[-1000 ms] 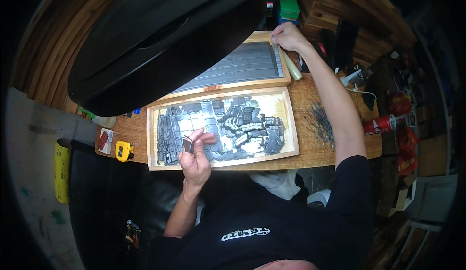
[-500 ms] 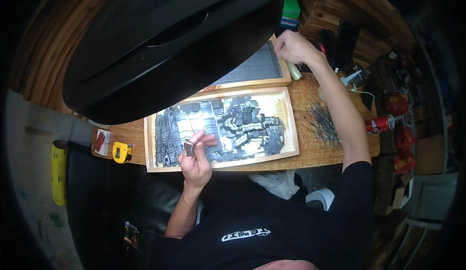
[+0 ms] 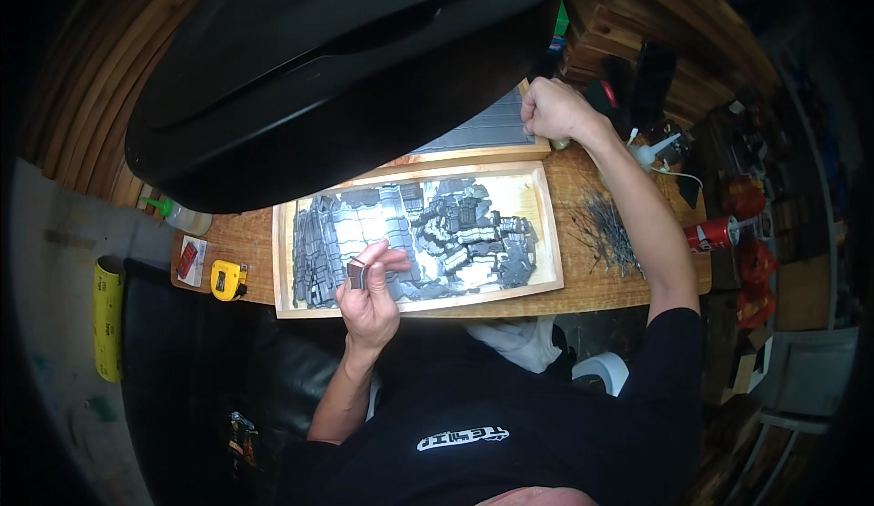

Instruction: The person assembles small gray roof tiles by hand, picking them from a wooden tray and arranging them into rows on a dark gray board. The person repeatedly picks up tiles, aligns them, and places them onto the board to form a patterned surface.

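- Progress, our call: partway. Dark grey strips (image 3: 496,126) lie in close rows in the far tray (image 3: 473,156); the black overhead shape (image 3: 346,69) hides its left part, so we can't say how much is filled.
- Left to do, we'd judge: plenty of loose dark pieces (image 3: 469,228) in the near tray (image 3: 551,233), lined up at left, jumbled at right.
- Left hand (image 3: 369,315): grip closed on a small dark piece (image 3: 356,276), over the near tray's front edge; maybe a few stacked, can't tell.
- Right hand (image 3: 557,110): fingers curled at the far tray's right end; can't tell if the grip holds anything.
- Counts: two hands, two trays, one heap of thin slivers (image 3: 603,228) on the wooden surface (image 3: 251,251), one yellow tape measure (image 3: 228,280), one red can (image 3: 714,233).
- Strips and loose pieces: too many, overlapping; we skip counting.
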Available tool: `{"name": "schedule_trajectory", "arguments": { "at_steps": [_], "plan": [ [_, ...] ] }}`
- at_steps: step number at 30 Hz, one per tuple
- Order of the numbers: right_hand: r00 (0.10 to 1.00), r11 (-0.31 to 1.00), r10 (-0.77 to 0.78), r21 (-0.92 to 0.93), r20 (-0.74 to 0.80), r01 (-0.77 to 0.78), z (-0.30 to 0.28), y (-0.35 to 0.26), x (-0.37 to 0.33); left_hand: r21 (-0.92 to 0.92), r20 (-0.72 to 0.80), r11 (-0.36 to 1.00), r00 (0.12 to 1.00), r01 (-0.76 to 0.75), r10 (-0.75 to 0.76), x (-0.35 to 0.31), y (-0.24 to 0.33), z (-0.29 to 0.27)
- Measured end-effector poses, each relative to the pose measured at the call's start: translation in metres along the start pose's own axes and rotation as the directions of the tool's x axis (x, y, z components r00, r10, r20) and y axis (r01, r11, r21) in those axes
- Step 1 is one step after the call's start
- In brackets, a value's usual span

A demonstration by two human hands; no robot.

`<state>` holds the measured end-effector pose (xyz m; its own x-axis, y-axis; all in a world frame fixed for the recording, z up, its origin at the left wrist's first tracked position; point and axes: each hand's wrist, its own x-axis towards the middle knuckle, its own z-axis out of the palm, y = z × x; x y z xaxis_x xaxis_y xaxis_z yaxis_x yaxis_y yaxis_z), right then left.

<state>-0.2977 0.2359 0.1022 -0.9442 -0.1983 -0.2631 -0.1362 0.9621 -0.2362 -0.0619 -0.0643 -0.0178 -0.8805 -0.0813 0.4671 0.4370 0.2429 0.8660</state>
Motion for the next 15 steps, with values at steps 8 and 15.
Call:
{"name": "schedule_trajectory", "arguments": {
  "at_steps": [8,15],
  "plan": [
    [0.997,0.996,-0.042,0.076,-0.061,0.046,0.0038,0.0114,0.0068,-0.015,-0.011,1.000,1.000,-0.001,0.001,-0.0017,-0.0025,0.0004],
    [1.000,0.999,-0.023,-0.044,0.015,0.023,0.0044,0.0079,0.0078,-0.040,-0.007,0.999,1.000,0.009,-0.009,-0.0001,-0.0023,0.0033]
  ]
}}
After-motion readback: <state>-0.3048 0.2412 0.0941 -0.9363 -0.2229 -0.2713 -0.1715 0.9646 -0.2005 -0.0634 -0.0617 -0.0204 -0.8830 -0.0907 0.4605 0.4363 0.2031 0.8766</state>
